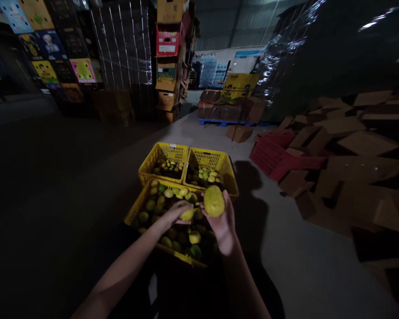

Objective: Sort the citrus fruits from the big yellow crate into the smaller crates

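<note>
Head view, read from left to right. Stacked printed cartons (46,48) are standing in the dark at far left, with a tall column of boxes (169,57) just right of them. In the foreground, the left hand (174,213) is reaching palm down into the near yellow crate (133,212), its fingers curling closed around a small yellow fruit (187,215) that is lying on top of the heap of green and yellow fruit filling that crate. Two further yellow crates are sitting side by side behind it and touching it: the left rear crate (162,155) and the right rear crate (216,161), each partly filled with similar fruit. Just right of the left hand, the right hand (223,223) is lifting a large yellow fruit (214,201), gripping it from below with the fingers wrapped around it, so that it is hovering over the far right corner of the near crate, close beside the small fruit. Farther right, a red crate (275,157) is lying tilted on the concrete floor (312,266), and flattened cardboard boxes (359,150) are piling up along the right edge.
</note>
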Action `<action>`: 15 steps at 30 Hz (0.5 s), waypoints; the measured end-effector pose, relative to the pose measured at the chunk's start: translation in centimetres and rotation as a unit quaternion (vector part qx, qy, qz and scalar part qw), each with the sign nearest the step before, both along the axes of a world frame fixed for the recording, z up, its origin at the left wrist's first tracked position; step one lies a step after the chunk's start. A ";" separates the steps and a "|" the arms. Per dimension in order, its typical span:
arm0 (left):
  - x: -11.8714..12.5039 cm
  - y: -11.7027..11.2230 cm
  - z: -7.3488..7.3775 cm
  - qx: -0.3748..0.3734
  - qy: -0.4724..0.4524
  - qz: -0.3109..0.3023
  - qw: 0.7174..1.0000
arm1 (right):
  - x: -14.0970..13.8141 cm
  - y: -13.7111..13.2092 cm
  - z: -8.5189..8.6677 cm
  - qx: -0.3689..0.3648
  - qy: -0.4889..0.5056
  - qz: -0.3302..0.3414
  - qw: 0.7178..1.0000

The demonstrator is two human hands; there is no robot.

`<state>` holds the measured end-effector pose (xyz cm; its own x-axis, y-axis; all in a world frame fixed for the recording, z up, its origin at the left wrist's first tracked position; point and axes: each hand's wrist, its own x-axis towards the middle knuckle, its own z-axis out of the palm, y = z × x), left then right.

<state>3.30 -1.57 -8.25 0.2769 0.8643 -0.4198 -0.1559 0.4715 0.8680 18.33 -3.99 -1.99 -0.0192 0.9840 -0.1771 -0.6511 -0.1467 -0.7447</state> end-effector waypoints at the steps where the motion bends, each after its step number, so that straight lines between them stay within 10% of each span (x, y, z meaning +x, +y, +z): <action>1: 0.3 -0.4 -1.1 0.009 0.069 -0.060 0.996 | 0.4 0.0 0.0 0.003 0.013 -0.004 1.000; 6: 1.1 -1.3 -4.0 -0.013 0.196 -0.143 0.970 | 0.9 0.0 0.2 -0.030 0.028 -0.003 0.999; 9: 0.3 0.6 -2.5 0.020 0.072 0.058 0.995 | 0.4 -0.1 0.5 -0.055 0.013 -0.003 0.998; 15: -4.0 4.7 2.1 0.086 -0.069 0.342 0.933 | 0.0 -0.1 0.1 -0.066 0.014 0.012 0.998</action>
<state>-0.72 3.17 -6.19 -0.3232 0.9100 -0.2598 -0.4847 0.0766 0.8713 18.36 -4.06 -1.87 -0.0490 0.9516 -0.3035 -0.6659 -0.2576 -0.7001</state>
